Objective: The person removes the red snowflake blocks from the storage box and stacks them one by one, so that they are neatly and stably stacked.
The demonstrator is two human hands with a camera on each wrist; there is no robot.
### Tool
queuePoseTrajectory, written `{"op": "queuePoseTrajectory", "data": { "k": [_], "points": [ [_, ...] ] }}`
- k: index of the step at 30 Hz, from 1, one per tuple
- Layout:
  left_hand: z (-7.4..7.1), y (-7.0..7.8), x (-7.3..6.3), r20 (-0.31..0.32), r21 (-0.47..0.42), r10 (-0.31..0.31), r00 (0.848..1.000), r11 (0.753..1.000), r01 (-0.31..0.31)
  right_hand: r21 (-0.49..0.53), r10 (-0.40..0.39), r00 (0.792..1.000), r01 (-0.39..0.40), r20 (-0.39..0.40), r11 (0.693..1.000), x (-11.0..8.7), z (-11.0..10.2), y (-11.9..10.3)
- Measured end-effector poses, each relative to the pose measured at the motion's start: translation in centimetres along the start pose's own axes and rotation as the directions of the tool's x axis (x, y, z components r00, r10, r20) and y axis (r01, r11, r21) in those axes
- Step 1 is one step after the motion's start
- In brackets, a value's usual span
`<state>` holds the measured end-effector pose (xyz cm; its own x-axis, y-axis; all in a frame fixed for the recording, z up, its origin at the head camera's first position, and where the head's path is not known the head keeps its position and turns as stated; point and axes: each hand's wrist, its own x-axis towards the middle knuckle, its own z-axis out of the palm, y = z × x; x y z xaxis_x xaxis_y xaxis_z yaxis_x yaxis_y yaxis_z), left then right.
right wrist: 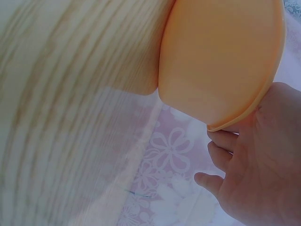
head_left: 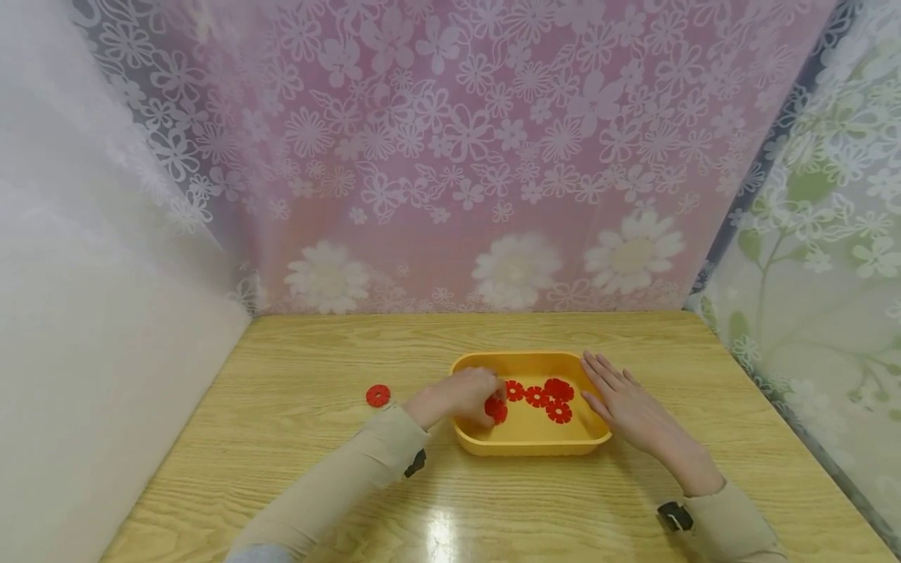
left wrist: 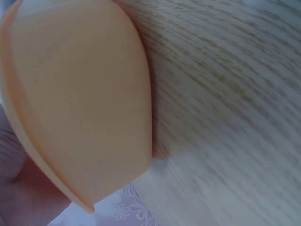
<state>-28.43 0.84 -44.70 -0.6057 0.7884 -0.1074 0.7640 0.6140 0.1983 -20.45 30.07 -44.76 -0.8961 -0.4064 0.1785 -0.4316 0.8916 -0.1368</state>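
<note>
A yellow plastic tray (head_left: 531, 448) stands on the wooden table, with several red flower-shaped interlocking discs (head_left: 537, 396) lying inside. My left hand (head_left: 470, 393) reaches over the tray's left rim, thumb and fingers curled about a red disc (head_left: 497, 411) at that end. In the left wrist view the tray's outer wall (left wrist: 84, 99) hides the fingertips. My right hand (head_left: 637, 410) rests on the right rim with its fingers extended. The right wrist view shows that hand (right wrist: 263, 165) against the rim of the tray (right wrist: 216, 56).
One red disc (head_left: 378, 396) lies alone on the table (head_left: 317, 485), left of the tray. Flower-patterned pink cloth (head_left: 436, 195) hangs along the table's back edge. A white panel (head_left: 105, 274) borders the left side and a floral curtain (head_left: 823, 289) the right.
</note>
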Motion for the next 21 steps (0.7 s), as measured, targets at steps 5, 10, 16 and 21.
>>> {"op": "queuePoseTrajectory", "data": {
  "k": [5,10,16,21],
  "points": [
    [-0.7,-0.2,-0.1,-0.052,-0.033,0.021,0.998,0.999,-0.023,-0.001,0.002,1.000,-0.002,0.005,1.000,0.1,0.0,0.0],
    [-1.4,-0.7,-0.5,-0.103,-0.118,0.031,0.994,0.992,-0.043,0.001,0.002,1.000,-0.002,0.007,1.000,0.1,0.1,-0.1],
    [-2.6,-0.9,-1.6,-0.166,-0.205,0.011,0.986,0.978,-0.046,0.022,0.003,1.000,-0.003,-0.002,1.000,0.0,0.1,0.0],
    [-3.6,-0.9,-2.6,-0.208,-0.229,0.013,0.978,0.971,-0.062,0.042,0.005,1.000,-0.005,0.002,0.999,-0.1,0.1,-0.1]
  ]
}}
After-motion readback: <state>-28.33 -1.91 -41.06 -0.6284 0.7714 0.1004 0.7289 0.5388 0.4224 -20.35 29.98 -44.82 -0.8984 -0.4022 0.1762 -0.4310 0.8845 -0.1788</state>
